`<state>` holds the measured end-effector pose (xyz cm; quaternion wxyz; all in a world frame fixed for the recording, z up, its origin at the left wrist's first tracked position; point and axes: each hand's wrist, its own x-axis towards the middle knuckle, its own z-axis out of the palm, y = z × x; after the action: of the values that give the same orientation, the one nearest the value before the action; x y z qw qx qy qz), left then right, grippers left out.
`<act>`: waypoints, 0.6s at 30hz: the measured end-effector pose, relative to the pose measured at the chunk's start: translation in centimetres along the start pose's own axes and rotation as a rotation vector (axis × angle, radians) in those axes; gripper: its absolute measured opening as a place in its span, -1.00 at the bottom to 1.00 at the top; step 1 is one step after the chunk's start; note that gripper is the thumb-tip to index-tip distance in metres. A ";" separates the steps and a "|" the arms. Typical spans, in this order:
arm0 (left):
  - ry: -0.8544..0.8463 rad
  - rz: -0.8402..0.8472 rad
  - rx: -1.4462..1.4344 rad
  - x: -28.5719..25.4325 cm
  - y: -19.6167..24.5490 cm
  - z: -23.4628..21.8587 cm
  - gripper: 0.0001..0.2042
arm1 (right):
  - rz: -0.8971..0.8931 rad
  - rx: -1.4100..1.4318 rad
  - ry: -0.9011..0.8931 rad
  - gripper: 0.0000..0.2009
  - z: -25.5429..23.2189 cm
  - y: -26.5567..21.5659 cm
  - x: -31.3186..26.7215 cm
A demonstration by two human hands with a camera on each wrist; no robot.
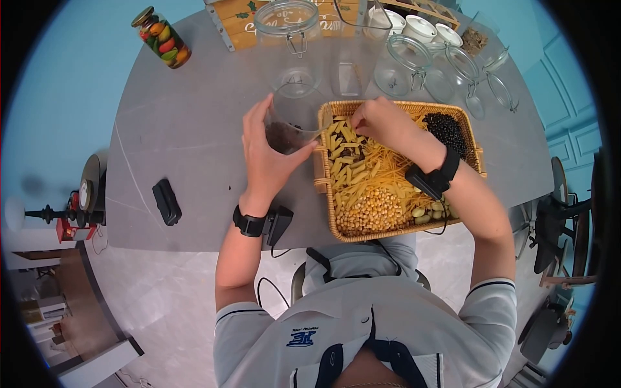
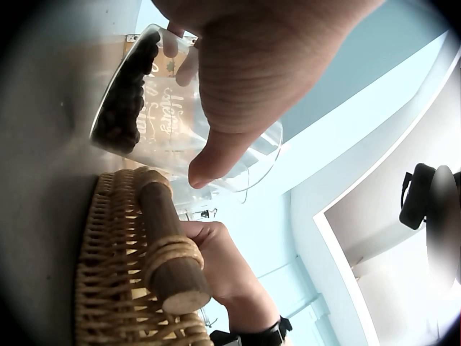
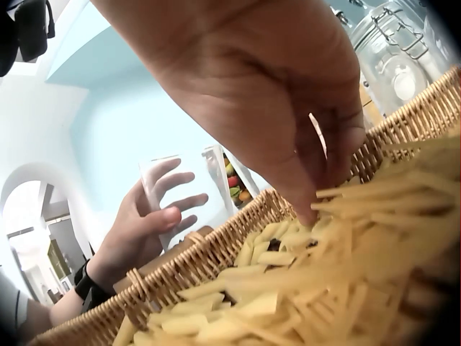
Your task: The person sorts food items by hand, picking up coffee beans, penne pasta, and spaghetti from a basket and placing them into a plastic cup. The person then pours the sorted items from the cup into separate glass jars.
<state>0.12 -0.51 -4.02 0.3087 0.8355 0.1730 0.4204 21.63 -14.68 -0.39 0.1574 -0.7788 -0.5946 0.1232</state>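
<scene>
My left hand [image 1: 268, 158] grips a clear cup [image 1: 294, 107] just left of the wicker basket, fingers around the far side and thumb on the near one. Dark brown pieces [image 2: 124, 108] lie in the cup's bottom. Over the basket's far left part, my right hand [image 1: 390, 127] reaches down with bent fingers. Its thumb tip is at the penne pasta [image 3: 270, 249], where a few dark pieces show between the tubes. The other fingertips are partly hidden behind the thumb, and I cannot tell whether they pinch anything.
The basket [image 1: 328, 210] also holds corn kernels [image 1: 372, 210], thin noodles [image 1: 391, 169], black beans [image 1: 446, 132] and pale green beans [image 1: 424, 216]. Behind it stand glass jars [image 1: 291, 55]. A black case [image 1: 167, 202] lies at left; a jar of colourful fruit [image 1: 162, 39] stands far left.
</scene>
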 end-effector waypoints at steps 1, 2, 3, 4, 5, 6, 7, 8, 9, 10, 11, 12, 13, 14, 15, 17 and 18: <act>-0.009 0.001 0.016 0.0 0.0 0.0 -0.01 | 0.009 -0.034 -0.004 -0.78 0.4 -0.1 -0.3; -0.001 0.001 0.004 0.0 0.0 0.0 -0.01 | 0.018 -0.067 -0.009 -0.77 0.8 -0.1 -0.5; 0.008 0.001 -0.008 0.0 -0.1 0.2 -0.01 | -0.009 -0.071 0.014 -0.75 1.2 0.1 -0.6; 0.018 0.001 -0.019 0.0 -0.2 0.2 -0.01 | -0.037 -0.075 0.037 -0.73 1.5 0.4 -0.7; 0.017 -0.002 -0.020 -0.1 -0.2 0.2 -0.01 | -0.064 -0.078 0.059 -0.72 1.7 0.6 -0.8; 0.017 -0.005 -0.021 -0.1 -0.3 0.2 -0.01 | -0.058 -0.068 0.027 -0.69 1.7 0.5 -0.8; 0.016 -0.007 -0.021 -0.1 -0.3 0.2 -0.01 | -0.051 -0.058 -0.005 -0.66 1.5 0.3 -0.7; 0.009 -0.004 -0.012 -0.1 -0.2 0.2 -0.01 | -0.044 -0.048 -0.036 -0.64 1.5 0.1 -0.7; 0.001 -0.001 -0.003 0.0 -0.2 0.1 -0.01 | -0.052 -0.048 -0.035 -0.60 1.6 -0.1 -0.7; -0.007 0.003 0.007 0.0 -0.1 0.1 -0.01 | -0.060 -0.048 -0.034 -0.57 1.8 -0.3 -0.9; -0.008 0.001 0.009 0.0 -0.1 0.0 -0.01 | -0.069 -0.048 -0.032 -0.54 2.0 -0.6 -1.0; -0.010 -0.001 0.011 0.0 0.0 0.0 -0.01 | -0.043 -0.042 -0.045 -0.52 1.6 -1.3 -1.1; -0.011 -0.003 0.013 0.0 0.0 0.0 -0.01 | -0.018 -0.035 -0.058 -0.51 0.8 -2.2 -1.2; -0.002 -0.005 -0.001 0.0 -0.1 0.0 -0.01 | 0.008 -0.027 -0.071 -0.49 0.4 -2.7 -1.2; 0.007 -0.007 -0.015 -0.1 -0.2 0.2 -0.01 | -0.015 0.016 -0.045 -0.50 0.7 -2.4 -1.2; 0.017 -0.005 -0.028 -0.1 -0.3 0.3 0.00 | -0.062 0.102 0.009 -0.53 1.7 -1.0 -0.9; 0.018 -0.002 -0.028 0.0 -0.3 0.3 0.00 | -0.091 0.106 0.042 -0.56 1.9 -0.6 -0.7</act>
<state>0.29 -0.38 -4.39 0.3191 0.8271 0.1707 0.4301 20.24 -15.01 -1.92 0.2164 -0.7438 -0.6187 0.1308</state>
